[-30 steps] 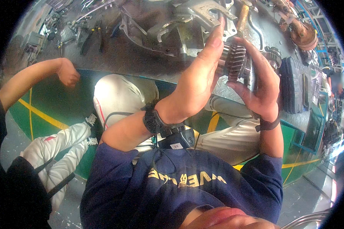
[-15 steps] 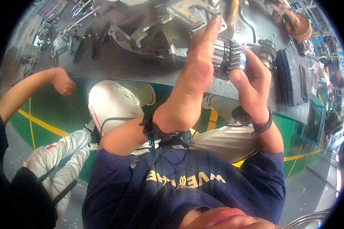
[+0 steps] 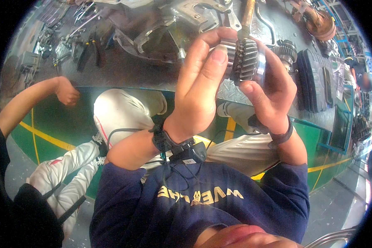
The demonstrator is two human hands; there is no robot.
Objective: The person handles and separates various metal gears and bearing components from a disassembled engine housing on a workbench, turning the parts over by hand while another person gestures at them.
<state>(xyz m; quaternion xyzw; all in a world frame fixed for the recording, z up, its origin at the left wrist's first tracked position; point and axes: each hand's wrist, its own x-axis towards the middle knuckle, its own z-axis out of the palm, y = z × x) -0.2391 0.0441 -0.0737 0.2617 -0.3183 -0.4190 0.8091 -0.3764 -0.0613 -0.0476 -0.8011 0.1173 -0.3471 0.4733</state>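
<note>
A metal gear assembly [image 3: 247, 60] with slanted teeth and a smooth ring is held between my two hands over the workbench's near edge. My left hand [image 3: 202, 76] has its thumb and fingers closed round the assembly's left, cylindrical end. On the other side, my right hand [image 3: 272, 84] grips the toothed and smooth right end, thumb at the near side and fingers behind. Just beyond the gears, a brass-coloured rod [image 3: 248, 15] rises away from me; whether it joins the assembly, I cannot tell. The far-side fingertips are hidden.
The dark workbench [image 3: 124, 74] carries a large cast metal housing [image 3: 159, 41], pliers [image 3: 89, 51], and another gear [image 3: 286, 53]. A black case [image 3: 314, 82] stands right, with a rusty round part [image 3: 320, 27] farther back. Another person's fist [image 3: 67, 91] is at left.
My left hand has gone from fingers stretched out flat beside the gear assembly to closing round its left end. My right hand keeps hold, and the assembly has turned slightly.
</note>
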